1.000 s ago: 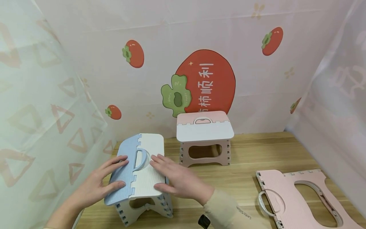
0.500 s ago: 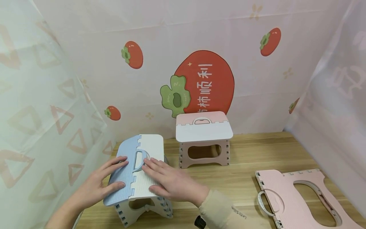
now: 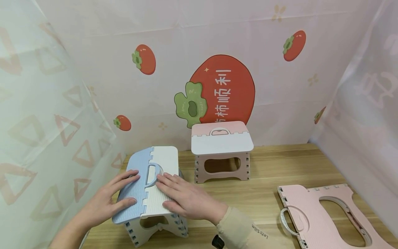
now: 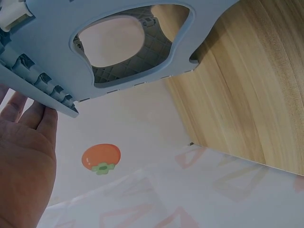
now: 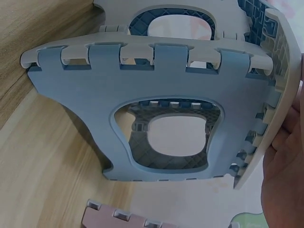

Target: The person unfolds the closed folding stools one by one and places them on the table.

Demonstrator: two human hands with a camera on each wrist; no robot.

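One left hand (image 3: 110,197) rested outstretched on a blue-and-white stool (image 3: 153,195) at the left of a wooden table (image 3: 270,162); the right hand (image 3: 188,197), likewise outstretched, lay apart on the white half (image 3: 166,158). Beyond stood a pink-and-white stool (image 3: 222,143); a folded pink stool (image 3: 320,224) lay farther right.

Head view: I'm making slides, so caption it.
Left grip and right grip rest on a blue-and-white stool; pink-and-white stool farther back, folded pink stool at right.
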